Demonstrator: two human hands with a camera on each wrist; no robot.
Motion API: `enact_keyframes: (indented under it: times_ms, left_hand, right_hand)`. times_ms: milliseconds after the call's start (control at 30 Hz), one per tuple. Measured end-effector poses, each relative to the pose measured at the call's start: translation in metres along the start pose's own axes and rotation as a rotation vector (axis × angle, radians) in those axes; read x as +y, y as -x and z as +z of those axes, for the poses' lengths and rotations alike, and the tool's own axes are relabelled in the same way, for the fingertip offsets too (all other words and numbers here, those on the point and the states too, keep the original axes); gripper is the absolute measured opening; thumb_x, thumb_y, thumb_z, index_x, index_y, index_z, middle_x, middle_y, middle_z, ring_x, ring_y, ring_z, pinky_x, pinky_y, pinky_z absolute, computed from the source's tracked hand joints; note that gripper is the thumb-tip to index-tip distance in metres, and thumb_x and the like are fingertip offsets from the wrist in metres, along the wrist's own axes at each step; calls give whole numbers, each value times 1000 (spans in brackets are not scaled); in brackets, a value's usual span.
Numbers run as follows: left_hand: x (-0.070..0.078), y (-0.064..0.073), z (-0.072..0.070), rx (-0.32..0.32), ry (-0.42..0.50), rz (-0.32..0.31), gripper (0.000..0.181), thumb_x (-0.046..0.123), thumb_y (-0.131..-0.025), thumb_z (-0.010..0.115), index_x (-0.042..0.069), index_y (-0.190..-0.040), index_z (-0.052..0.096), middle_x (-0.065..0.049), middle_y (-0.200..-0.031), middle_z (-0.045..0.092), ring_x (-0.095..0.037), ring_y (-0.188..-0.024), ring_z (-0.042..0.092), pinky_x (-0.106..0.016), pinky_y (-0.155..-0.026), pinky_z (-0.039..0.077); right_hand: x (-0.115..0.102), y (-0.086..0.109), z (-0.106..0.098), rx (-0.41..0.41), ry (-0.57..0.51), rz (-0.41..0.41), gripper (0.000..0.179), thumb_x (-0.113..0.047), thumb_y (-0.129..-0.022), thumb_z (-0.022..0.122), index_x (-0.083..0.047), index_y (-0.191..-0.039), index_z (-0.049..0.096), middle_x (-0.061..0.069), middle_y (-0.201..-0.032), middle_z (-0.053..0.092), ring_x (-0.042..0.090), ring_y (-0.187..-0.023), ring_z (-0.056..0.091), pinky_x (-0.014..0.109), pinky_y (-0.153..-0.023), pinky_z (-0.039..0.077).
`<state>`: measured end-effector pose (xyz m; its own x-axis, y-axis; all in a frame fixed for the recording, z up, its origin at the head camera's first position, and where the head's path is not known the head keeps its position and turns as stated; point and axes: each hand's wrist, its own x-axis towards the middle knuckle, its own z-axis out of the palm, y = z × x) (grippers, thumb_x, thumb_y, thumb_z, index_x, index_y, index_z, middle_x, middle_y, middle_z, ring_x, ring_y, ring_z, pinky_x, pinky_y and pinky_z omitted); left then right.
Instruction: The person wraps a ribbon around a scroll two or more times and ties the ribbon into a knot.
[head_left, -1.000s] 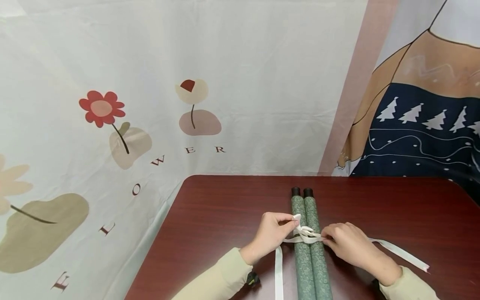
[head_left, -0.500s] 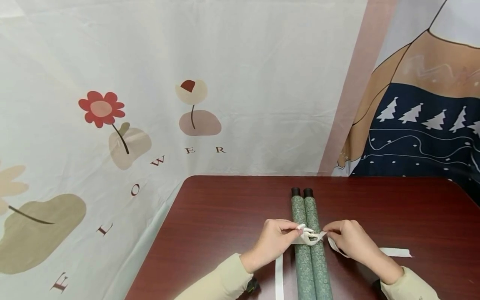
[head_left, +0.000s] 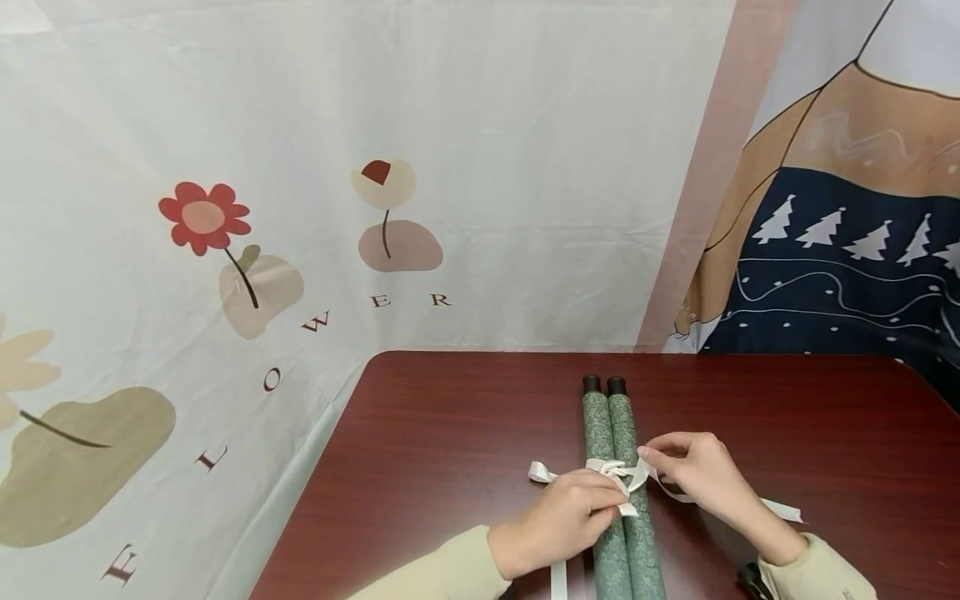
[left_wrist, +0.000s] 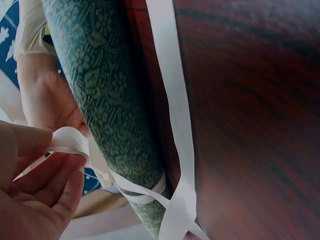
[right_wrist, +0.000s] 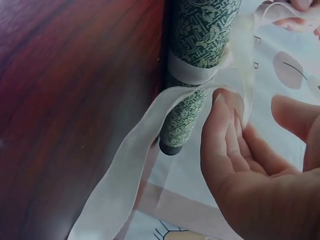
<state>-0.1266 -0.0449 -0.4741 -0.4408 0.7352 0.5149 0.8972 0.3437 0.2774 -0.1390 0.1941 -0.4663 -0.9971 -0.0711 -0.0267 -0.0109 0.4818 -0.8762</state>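
Observation:
Two green floral-patterned scrolls (head_left: 597,517) with dark end knobs lie side by side, a white ribbon (left_wrist: 175,95) wrapped across them. My left hand (head_left: 558,521) is over the left scroll and pinches the ribbon between thumb and fingers, a short end sticking out below. My right hand (head_left: 705,479) is just right of the scrolls. In the right wrist view its fingertips (right_wrist: 222,107) touch a ribbon loop, and the thumb stands apart from them. A small ribbon loop (head_left: 538,472) shows left of the scrolls. Part of the knot is hidden by my left hand.
The scrolls lie on a dark red wooden table (head_left: 450,417). One ribbon tail (head_left: 783,510) trails to the right, and another hangs down left of the scrolls. Behind the table hangs a pale printed cloth (head_left: 525,167) with flowers and letters.
My left hand has moved down and right across the scrolls with the ribbon. A small loop now shows at the left. My right hand has moved slightly up, and its thumb and fingers have parted.

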Motion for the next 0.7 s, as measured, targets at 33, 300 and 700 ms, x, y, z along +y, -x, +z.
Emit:
enact_keyframes:
  times_ms: [33,300,700]
  left_hand:
    - [1,0,0,-15,-36,26,17,1,-93,74,7,-107,82,0,-107,78,-10,-104,71,-14,-103,44]
    - [8,-3,2,-76,-177,134,13,7,-94,76,12,-105,81,6,-103,74,-8,-99,67,-16,-103,45]
    - [13,2,11,-206,-420,246,12,22,-98,70,21,-106,79,12,-102,70,-4,-101,63,-17,-103,44]
  right_hand:
    - [0,0,0,4,2,2,30,-22,-94,80,3,-110,77,7,-87,77,17,-72,71,30,-60,57]
    - [1,-1,4,37,-33,-43,34,-3,-85,84,9,-115,72,10,-91,74,14,-79,71,26,-63,56]
    - [0,0,8,97,-150,-9,14,1,-86,81,7,-99,77,12,-86,77,12,-71,70,27,-63,59]
